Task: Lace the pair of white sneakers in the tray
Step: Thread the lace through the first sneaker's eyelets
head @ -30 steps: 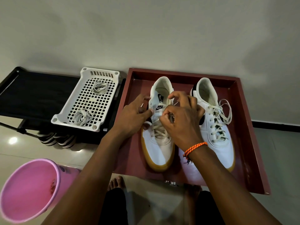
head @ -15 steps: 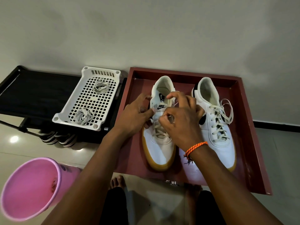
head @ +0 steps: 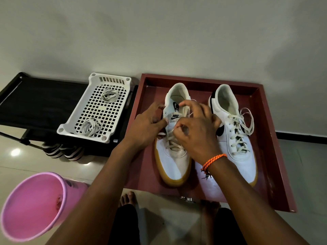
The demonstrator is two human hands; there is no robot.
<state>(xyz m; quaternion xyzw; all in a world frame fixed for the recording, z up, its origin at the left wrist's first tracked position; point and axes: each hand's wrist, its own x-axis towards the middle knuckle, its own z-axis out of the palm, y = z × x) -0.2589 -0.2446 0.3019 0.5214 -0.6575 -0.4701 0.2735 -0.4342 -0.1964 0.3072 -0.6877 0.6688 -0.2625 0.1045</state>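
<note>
Right hand (head: 196, 133): fingers pinched together on lace (head: 172, 138).
Left hand (head: 148, 126): steadies left sneaker (head: 175, 152), mid-tray (head: 276, 156).
Lace: likely soft, limp; pinch near tip.

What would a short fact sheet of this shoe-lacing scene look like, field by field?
setting: red tray on a tiled floor by a wall
left sneaker: partly laced, both hands on it
right sneaker: laced to the top, ends loose
left hand: grips the left sneaker's side
right hand: pinches the lace
white basket: two spare lace bundles inside
pink bucket: near left, on its side
</note>
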